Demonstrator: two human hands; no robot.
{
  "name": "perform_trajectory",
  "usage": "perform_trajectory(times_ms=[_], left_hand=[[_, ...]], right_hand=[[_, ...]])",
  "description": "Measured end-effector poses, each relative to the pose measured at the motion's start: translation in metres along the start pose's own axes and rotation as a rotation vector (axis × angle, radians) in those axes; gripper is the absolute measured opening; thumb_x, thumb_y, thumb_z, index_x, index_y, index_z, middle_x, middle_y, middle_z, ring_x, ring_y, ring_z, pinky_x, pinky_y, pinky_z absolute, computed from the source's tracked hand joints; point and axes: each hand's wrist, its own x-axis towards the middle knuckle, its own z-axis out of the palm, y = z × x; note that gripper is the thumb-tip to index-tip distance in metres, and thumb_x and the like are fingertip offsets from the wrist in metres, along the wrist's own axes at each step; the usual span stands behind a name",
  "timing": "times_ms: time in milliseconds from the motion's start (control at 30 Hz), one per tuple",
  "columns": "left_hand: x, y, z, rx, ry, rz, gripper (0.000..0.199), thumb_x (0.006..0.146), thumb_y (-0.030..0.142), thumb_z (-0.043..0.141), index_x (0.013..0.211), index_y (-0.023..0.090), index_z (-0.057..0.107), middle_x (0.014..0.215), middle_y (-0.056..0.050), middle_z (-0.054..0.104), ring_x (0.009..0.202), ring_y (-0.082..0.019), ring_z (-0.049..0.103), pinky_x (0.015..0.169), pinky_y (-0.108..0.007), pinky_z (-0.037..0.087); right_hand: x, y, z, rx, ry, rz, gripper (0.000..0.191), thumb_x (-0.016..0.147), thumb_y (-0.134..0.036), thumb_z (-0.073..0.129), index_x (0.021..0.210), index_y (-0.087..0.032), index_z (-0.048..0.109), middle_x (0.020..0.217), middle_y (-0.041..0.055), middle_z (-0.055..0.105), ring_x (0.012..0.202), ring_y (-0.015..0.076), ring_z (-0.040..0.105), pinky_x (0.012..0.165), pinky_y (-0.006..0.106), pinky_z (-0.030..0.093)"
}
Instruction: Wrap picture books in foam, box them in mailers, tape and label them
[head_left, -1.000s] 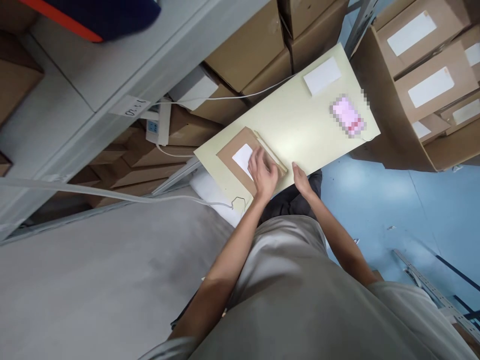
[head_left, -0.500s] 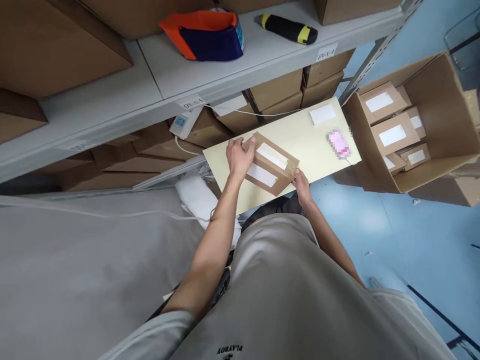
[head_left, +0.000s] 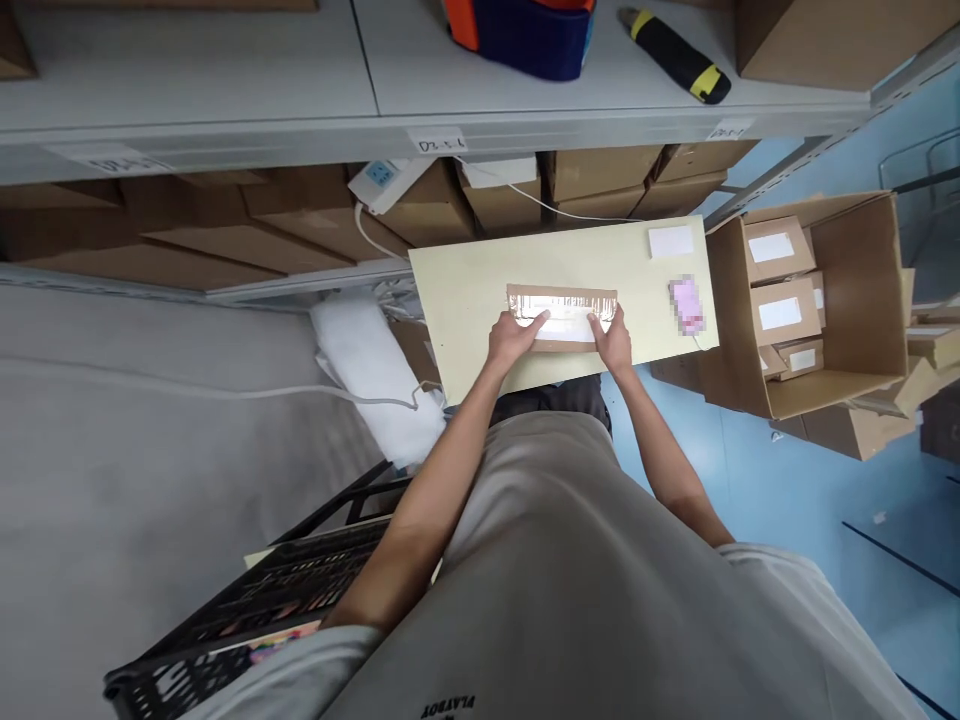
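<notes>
A small brown cardboard box [head_left: 566, 346] with a white label and shiny clear tape is held over the pale yellow board [head_left: 465, 300]. My left hand [head_left: 514, 338] grips its left end, thumb on the label side. At the right end my right hand [head_left: 614, 340] holds it in the same way, with the fingers mostly hidden behind. A white slip [head_left: 670, 241] and a pixelated pink object [head_left: 686, 305] lie toward the board's right end.
An open carton [head_left: 862, 380] with several labelled boxes stands at the right. The grey shelf [head_left: 225, 90] above bears a black and yellow cutter [head_left: 679, 55] and an orange and blue item [head_left: 525, 35]. A black crate [head_left: 300, 580] is at the lower left.
The box has turned from a slant to nearly level, and one label face with tape shows instead of two labels. Both hands now hold its ends. The view has shifted.
</notes>
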Motion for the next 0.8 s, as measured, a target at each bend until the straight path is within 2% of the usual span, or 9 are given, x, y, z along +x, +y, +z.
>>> perform_trajectory(times_ms=[100, 167, 267, 333, 433, 533, 600, 700, 800], left_hand=[[0.004, 0.002, 0.0, -0.024, -0.058, -0.126, 0.061, 0.098, 0.072, 0.071, 0.123, 0.017, 0.078, 0.129, -0.02, 0.084, 0.122, -0.039, 0.079, 0.099, -0.041, 0.058], [0.003, -0.001, -0.003, -0.066, -0.056, -0.088, 0.051, 0.103, 0.066, 0.067, 0.12, 0.019, 0.08, 0.127, -0.017, 0.085, 0.122, -0.038, 0.079, 0.101, -0.041, 0.058], [-0.001, -0.013, -0.009, -0.223, -0.067, -0.024, 0.048, 0.106, 0.061, 0.064, 0.12, 0.019, 0.082, 0.129, -0.015, 0.085, 0.127, -0.037, 0.077, 0.106, -0.042, 0.059], [-0.002, -0.021, -0.012, -0.388, -0.053, -0.034, 0.048, 0.106, 0.056, 0.067, 0.131, 0.017, 0.08, 0.142, -0.018, 0.08, 0.136, -0.035, 0.074, 0.113, -0.042, 0.058], [0.0, -0.027, -0.014, -0.537, 0.015, -0.052, 0.055, 0.101, 0.047, 0.076, 0.144, 0.013, 0.074, 0.157, -0.022, 0.07, 0.143, -0.033, 0.071, 0.12, -0.042, 0.056], [0.003, -0.03, -0.016, -0.506, 0.015, 0.039, 0.046, 0.095, 0.036, 0.079, 0.133, 0.011, 0.079, 0.147, -0.02, 0.076, 0.125, -0.031, 0.078, 0.114, -0.042, 0.061], [0.004, -0.033, -0.019, -0.469, 0.018, 0.132, 0.04, 0.092, 0.032, 0.078, 0.127, 0.013, 0.082, 0.14, -0.017, 0.078, 0.113, -0.028, 0.08, 0.105, -0.041, 0.066], [0.003, -0.04, -0.019, -0.463, 0.078, 0.261, 0.046, 0.088, 0.027, 0.08, 0.133, 0.018, 0.081, 0.14, -0.012, 0.078, 0.11, -0.026, 0.08, 0.095, -0.038, 0.069], [-0.001, -0.051, -0.008, -0.498, 0.116, 0.292, 0.055, 0.087, 0.021, 0.078, 0.141, 0.022, 0.077, 0.146, -0.01, 0.076, 0.117, -0.026, 0.081, 0.103, -0.039, 0.07]], right_hand=[[0.002, 0.005, 0.006, 0.013, -0.012, 0.039, 0.09, 0.114, -0.077, 0.03, 0.18, -0.015, 0.025, 0.155, 0.0219, 0.073, 0.138, 0.0429, 0.073, 0.117, 0.056, 0.058], [0.003, 0.009, 0.007, 0.016, 0.015, 0.036, 0.089, 0.114, -0.076, 0.018, 0.18, -0.017, 0.028, 0.152, 0.0212, 0.075, 0.135, 0.0458, 0.074, 0.117, 0.061, 0.057], [0.002, 0.019, 0.004, 0.076, 0.044, -0.05, 0.095, 0.112, -0.079, 0.006, 0.178, -0.02, 0.037, 0.155, 0.0196, 0.074, 0.138, 0.0427, 0.073, 0.121, 0.059, 0.055], [0.002, 0.027, 0.0, 0.137, 0.057, -0.127, 0.099, 0.11, -0.084, 0.006, 0.174, -0.02, 0.046, 0.16, 0.0183, 0.071, 0.144, 0.0375, 0.07, 0.124, 0.054, 0.054], [0.001, 0.038, -0.007, 0.215, 0.101, -0.164, 0.102, 0.107, -0.091, 0.021, 0.166, -0.017, 0.059, 0.162, 0.0212, 0.068, 0.146, 0.0339, 0.067, 0.123, 0.05, 0.056], [0.0, 0.042, -0.017, 0.259, 0.106, -0.173, 0.097, 0.103, -0.092, 0.039, 0.151, -0.014, 0.073, 0.149, 0.0233, 0.077, 0.133, 0.0344, 0.073, 0.117, 0.05, 0.06], [-0.001, 0.041, -0.026, 0.3, 0.087, -0.216, 0.088, 0.105, -0.086, 0.046, 0.144, -0.015, 0.078, 0.142, 0.0215, 0.081, 0.129, 0.0338, 0.075, 0.114, 0.05, 0.061], [0.0, 0.04, -0.035, 0.398, 0.099, -0.278, 0.072, 0.105, -0.073, 0.058, 0.146, -0.017, 0.078, 0.148, 0.0178, 0.079, 0.135, 0.0327, 0.073, 0.116, 0.049, 0.062], [0.005, 0.048, -0.03, 0.433, 0.148, -0.265, 0.061, 0.103, -0.062, 0.066, 0.143, -0.019, 0.079, 0.147, 0.0159, 0.079, 0.136, 0.0328, 0.074, 0.118, 0.05, 0.062]])
